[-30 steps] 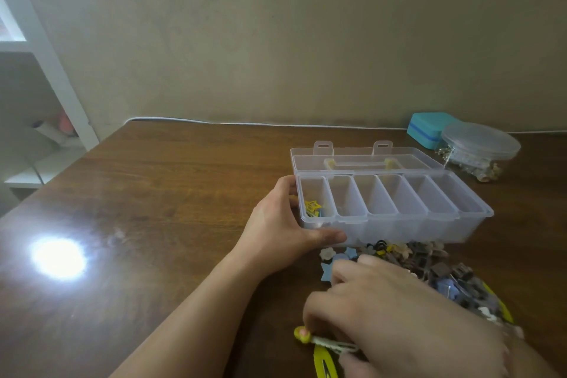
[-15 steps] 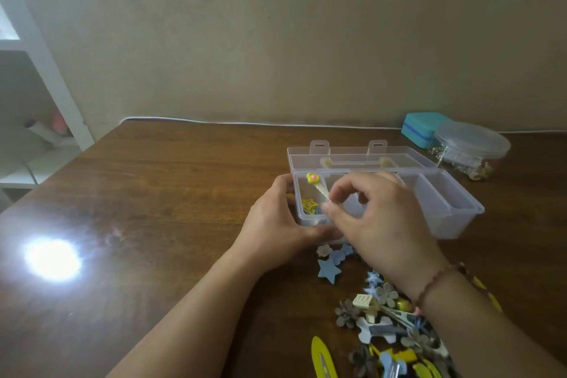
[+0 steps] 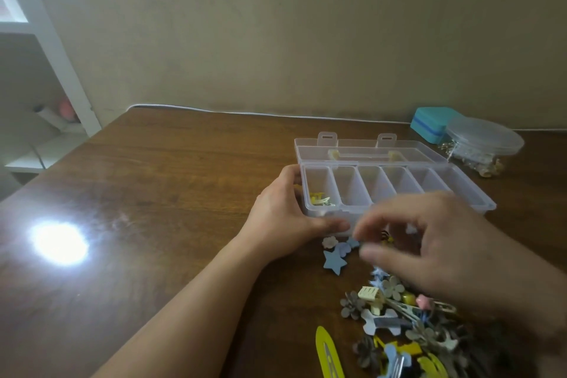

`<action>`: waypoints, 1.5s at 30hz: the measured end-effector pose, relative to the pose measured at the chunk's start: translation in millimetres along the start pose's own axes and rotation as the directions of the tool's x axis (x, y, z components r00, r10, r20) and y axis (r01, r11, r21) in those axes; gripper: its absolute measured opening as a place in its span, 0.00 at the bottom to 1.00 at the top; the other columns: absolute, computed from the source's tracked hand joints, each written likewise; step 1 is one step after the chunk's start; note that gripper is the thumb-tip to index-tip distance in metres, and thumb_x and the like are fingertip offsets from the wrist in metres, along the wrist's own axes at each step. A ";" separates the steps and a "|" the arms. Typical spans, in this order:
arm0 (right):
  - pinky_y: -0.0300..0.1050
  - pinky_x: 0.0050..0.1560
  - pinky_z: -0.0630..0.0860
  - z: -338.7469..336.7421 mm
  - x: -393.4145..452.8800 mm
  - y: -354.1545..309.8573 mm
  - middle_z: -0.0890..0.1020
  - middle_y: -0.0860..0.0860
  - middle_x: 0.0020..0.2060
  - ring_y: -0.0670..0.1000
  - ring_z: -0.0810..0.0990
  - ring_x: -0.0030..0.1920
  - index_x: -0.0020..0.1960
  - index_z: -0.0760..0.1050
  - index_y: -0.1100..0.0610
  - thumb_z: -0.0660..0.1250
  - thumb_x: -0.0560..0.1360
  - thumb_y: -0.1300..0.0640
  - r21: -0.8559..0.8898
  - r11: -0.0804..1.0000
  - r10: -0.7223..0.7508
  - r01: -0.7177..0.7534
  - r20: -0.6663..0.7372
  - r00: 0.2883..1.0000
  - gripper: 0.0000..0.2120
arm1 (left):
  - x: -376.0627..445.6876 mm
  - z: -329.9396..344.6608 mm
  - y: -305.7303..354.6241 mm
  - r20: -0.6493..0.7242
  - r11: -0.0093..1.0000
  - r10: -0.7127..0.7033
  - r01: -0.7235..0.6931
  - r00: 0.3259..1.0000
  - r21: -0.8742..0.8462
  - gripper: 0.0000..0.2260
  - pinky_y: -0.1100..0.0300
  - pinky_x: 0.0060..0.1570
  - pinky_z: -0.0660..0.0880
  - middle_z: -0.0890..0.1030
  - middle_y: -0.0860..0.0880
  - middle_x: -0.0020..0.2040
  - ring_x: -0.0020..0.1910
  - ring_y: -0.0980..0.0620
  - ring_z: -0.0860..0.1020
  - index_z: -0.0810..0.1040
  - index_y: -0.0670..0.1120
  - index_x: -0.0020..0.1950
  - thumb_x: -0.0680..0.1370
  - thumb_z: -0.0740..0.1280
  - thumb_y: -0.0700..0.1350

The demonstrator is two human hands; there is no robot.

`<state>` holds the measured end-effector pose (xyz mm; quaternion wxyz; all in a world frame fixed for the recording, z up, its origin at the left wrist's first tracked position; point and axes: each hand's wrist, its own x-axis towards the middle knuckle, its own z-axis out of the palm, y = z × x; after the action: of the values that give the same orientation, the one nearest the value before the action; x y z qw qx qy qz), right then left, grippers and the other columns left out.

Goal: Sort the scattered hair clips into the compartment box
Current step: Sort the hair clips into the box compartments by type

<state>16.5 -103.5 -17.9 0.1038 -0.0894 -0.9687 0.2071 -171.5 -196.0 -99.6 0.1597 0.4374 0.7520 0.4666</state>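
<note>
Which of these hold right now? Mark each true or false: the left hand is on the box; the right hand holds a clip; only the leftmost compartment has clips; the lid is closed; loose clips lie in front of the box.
1. The left hand rests on the compartment box: true.
2. The right hand holds a clip: false, its blurred fingers show nothing in them.
3. Only the leftmost compartment has clips: true.
4. The lid is closed: false, it lies open behind the box.
5. Loose clips lie in front of the box: true.
</note>
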 end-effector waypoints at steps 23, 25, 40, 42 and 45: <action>0.40 0.46 0.74 17.9 -4.4 -11.5 0.76 0.38 0.41 0.42 0.74 0.45 0.50 0.75 0.38 0.67 0.74 0.46 -0.092 0.937 -0.302 0.338 0.278 0.912 0.05 | 0.6 1.3 0.3 -0.010 1.000 -0.003 0.003 1.000 0.018 0.42 0.77 0.40 0.73 0.78 0.61 0.60 0.50 0.70 0.75 0.65 0.57 0.71 0.62 0.81 0.59; 0.38 0.46 0.76 5.2 -4.9 -11.9 0.79 0.39 0.40 0.43 0.78 0.46 0.46 0.79 0.41 0.71 0.71 0.50 0.114 0.972 -0.217 0.203 0.125 0.968 0.05 | 0.6 0.9 -0.9 -0.014 1.000 0.000 0.000 1.000 0.009 0.41 0.76 0.41 0.73 0.79 0.61 0.58 0.51 0.70 0.76 0.66 0.56 0.71 0.62 0.81 0.58; 0.35 0.46 0.65 47.8 39.7 18.2 0.80 0.40 0.44 0.44 0.71 0.50 0.49 0.82 0.46 0.63 0.75 0.48 -0.139 0.981 0.068 -0.136 -0.408 0.910 0.10 | 0.2 0.8 -0.2 -0.009 1.000 0.021 -0.020 1.000 0.024 0.41 0.72 0.43 0.74 0.75 0.63 0.57 0.52 0.68 0.75 0.64 0.56 0.71 0.64 0.80 0.59; 0.39 0.48 0.65 45.8 37.8 18.1 0.76 0.39 0.45 0.43 0.69 0.52 0.49 0.82 0.44 0.59 0.75 0.43 -0.171 0.978 0.051 -0.120 -0.365 0.930 0.14 | 0.9 0.7 -1.1 -0.009 1.000 0.020 -0.020 1.000 0.022 0.40 0.74 0.42 0.74 0.75 0.64 0.55 0.51 0.69 0.75 0.64 0.56 0.72 0.65 0.80 0.57; 0.43 0.53 0.62 44.5 38.3 15.3 0.71 0.39 0.53 0.43 0.63 0.58 0.56 0.78 0.41 0.49 0.74 0.33 -0.246 0.962 0.059 -0.118 -0.232 0.971 0.24 | 1.9 0.9 -2.3 -0.002 1.000 0.011 -0.011 1.000 0.028 0.39 0.77 0.40 0.73 0.73 0.66 0.49 0.46 0.76 0.74 0.64 0.56 0.72 0.66 0.80 0.54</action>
<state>-28.9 -98.5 -57.8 0.1897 -0.1682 -0.9646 0.0725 -173.2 -194.3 -101.7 0.1502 0.4433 0.7561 0.4574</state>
